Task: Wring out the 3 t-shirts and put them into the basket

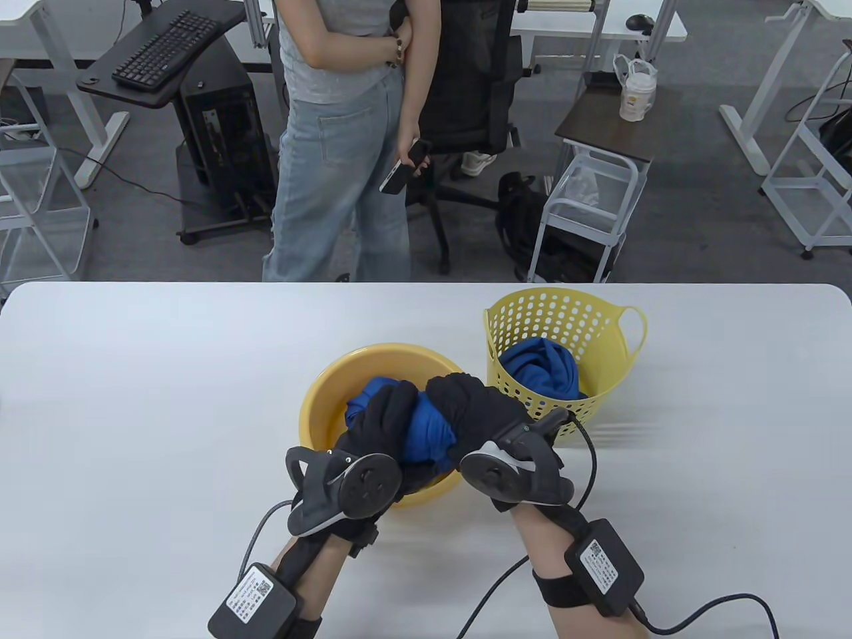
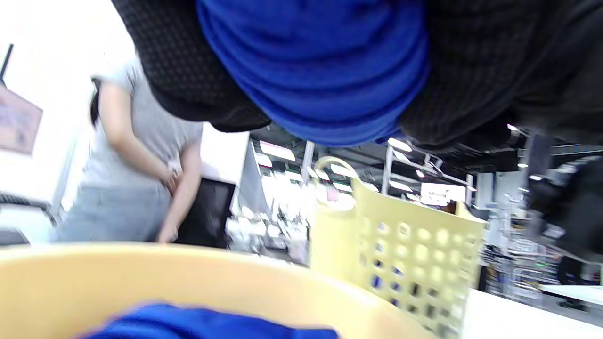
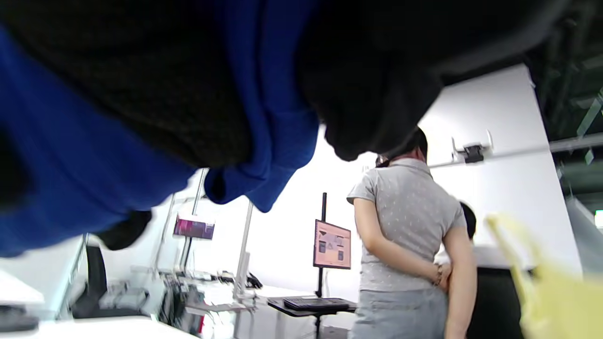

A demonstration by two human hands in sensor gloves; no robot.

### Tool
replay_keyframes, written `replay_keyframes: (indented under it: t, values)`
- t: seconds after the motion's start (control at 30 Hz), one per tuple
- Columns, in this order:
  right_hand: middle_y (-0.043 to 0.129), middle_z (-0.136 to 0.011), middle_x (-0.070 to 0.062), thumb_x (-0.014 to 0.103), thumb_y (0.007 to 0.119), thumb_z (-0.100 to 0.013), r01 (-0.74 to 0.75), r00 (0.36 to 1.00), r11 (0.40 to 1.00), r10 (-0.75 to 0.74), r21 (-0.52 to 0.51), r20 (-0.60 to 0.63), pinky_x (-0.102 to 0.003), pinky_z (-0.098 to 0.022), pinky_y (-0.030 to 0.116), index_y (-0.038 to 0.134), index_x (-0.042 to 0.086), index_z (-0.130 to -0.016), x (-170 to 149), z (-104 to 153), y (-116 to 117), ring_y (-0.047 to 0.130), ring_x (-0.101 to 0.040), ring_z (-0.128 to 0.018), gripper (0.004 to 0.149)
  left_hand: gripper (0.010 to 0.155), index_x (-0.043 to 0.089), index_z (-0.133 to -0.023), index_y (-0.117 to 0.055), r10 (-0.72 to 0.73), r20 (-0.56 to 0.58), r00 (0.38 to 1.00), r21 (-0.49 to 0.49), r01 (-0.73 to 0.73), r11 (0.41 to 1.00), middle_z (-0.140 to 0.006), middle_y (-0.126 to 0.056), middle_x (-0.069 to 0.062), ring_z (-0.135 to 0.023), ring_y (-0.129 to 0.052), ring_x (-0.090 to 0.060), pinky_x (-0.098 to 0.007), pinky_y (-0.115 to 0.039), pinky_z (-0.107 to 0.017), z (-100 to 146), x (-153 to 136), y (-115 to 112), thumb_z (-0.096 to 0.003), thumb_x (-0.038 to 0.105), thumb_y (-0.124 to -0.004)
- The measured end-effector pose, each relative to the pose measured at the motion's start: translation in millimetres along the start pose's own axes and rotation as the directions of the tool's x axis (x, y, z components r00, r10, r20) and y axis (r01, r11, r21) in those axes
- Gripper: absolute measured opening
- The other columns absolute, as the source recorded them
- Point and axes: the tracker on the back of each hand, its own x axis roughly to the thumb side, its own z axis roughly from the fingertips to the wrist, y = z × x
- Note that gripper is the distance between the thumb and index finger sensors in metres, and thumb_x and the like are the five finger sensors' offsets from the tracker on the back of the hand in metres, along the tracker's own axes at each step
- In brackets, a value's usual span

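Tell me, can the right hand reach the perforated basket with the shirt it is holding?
Probably yes. The right hand grips the blue t-shirt over the basin, and the basket stands just beside it, top open, nothing between them. The left hand must release its grip first.

Table view: bright, even overhead light, sharp focus, only soft faint shadows on the white table (image 1: 133,399); slight motion streaks just right of the yellow basket (image 1: 566,359). Left wrist view: heavy motion blur, background smeared, ceiling lights (image 2: 278,150) glare, left side blown out. Right wrist view: near cloth out of focus and dark, white wall (image 3: 494,117) overexposed, basket edge blurred bottom right.
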Motion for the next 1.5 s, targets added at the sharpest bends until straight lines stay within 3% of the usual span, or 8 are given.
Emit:
replay_keyframes:
  t: [0.1, 0.2, 0.37, 0.6, 0.93, 1.07, 1.23, 1.5]
  values:
    - [0.082, -0.072, -0.025, 0.021, 0.104, -0.035, 0.212, 0.970, 0.976, -0.216, -0.044, -0.107, -0.032, -0.003, 0.085, 0.063, 0.012, -0.092, -4, 1, 6, 0.096, -0.031, -0.021, 0.071, 0.103, 0.030, -0.116, -0.037, -0.050, -0.019, 0.999, 0.077, 0.051, 0.996, -0.118, -0.064, -0.010, -0.083, -0.095, -0.034, -0.040, -0.093, -0.047, 3, -2, 7, -0.0420, 0.058, -0.103]
    - [0.081, -0.071, -0.025, 0.018, 0.103, -0.034, 0.331, 0.924, 0.940, -0.341, -0.084, -0.171, -0.031, -0.002, 0.085, 0.062, 0.012, -0.092, -5, -1, 4, 0.095, -0.031, -0.020, 0.071, 0.104, 0.027, -0.116, -0.036, -0.119, -0.018, 0.993, 0.146, 0.121, 0.982, -0.116, -0.065, -0.011, -0.081, -0.096, -0.034, -0.040, -0.094, -0.046, 5, 3, 17, -0.0418, 0.058, -0.103]
    - [0.080, -0.071, -0.025, 0.016, 0.102, -0.035, 0.372, 0.888, 0.921, -0.390, -0.117, -0.243, -0.031, -0.003, 0.084, 0.061, 0.013, -0.092, 3, 0, 4, 0.094, -0.031, -0.020, 0.071, 0.106, 0.024, -0.115, -0.035, -0.227, -0.017, 0.974, 0.223, 0.225, 0.949, -0.114, -0.066, -0.013, -0.079, -0.098, -0.033, -0.039, -0.094, -0.044, 9, 4, 19, -0.0414, 0.060, -0.102]
    - [0.079, -0.072, -0.026, 0.015, 0.101, -0.035, 0.421, 0.857, 0.890, -0.454, -0.175, -0.243, -0.032, -0.004, 0.084, 0.060, 0.013, -0.092, 10, -2, -14, 0.093, -0.032, -0.021, 0.071, 0.106, 0.022, -0.116, -0.034, -0.224, -0.033, 0.974, 0.281, 0.224, 0.933, -0.116, -0.064, -0.013, -0.081, -0.095, -0.035, -0.042, -0.091, -0.046, 13, 14, 39, -0.0430, 0.058, -0.102]
    - [0.078, -0.072, -0.026, 0.014, 0.101, -0.035, 0.499, 0.795, 0.844, -0.536, -0.197, -0.283, -0.032, -0.004, 0.084, 0.059, 0.013, -0.093, 10, -1, -15, 0.093, -0.032, -0.022, 0.071, 0.106, 0.023, -0.116, -0.035, -0.261, -0.046, 0.964, 0.309, 0.262, 0.914, -0.115, -0.065, -0.015, -0.080, -0.096, -0.036, -0.042, -0.091, -0.045, 16, 19, 46, -0.0423, 0.057, -0.102]
    - [0.078, -0.072, -0.026, 0.014, 0.101, -0.035, 0.527, 0.766, 0.836, -0.546, -0.155, -0.339, -0.032, -0.004, 0.084, 0.060, 0.012, -0.093, 2, 1, -2, 0.093, -0.033, -0.022, 0.071, 0.106, 0.021, -0.116, -0.035, -0.265, -0.048, 0.963, 0.251, 0.268, 0.930, -0.115, -0.065, -0.016, -0.080, -0.096, -0.036, -0.042, -0.092, -0.045, 13, 17, 34, -0.0423, 0.057, -0.102]
    - [0.079, -0.073, -0.026, 0.013, 0.102, -0.034, 0.514, 0.803, 0.848, -0.528, -0.127, -0.276, -0.033, -0.005, 0.084, 0.061, 0.013, -0.093, -1, -9, -22, 0.093, -0.033, -0.023, 0.072, 0.105, 0.019, -0.116, -0.033, -0.230, -0.062, 0.971, 0.322, 0.238, 0.916, -0.114, -0.063, -0.018, -0.079, -0.095, -0.037, -0.041, -0.091, -0.044, 14, 26, 41, -0.0449, 0.058, -0.100]
    - [0.079, -0.073, -0.027, 0.014, 0.103, -0.034, 0.579, 0.750, 0.813, -0.559, -0.058, -0.352, -0.033, -0.006, 0.085, 0.061, 0.013, -0.094, -12, -8, -8, 0.093, -0.034, -0.024, 0.073, 0.107, 0.022, -0.116, -0.036, -0.206, -0.019, 0.978, 0.229, 0.204, 0.952, -0.115, -0.067, -0.014, -0.080, -0.098, -0.033, -0.038, -0.094, -0.044, 10, 14, 37, -0.0414, 0.063, -0.100]
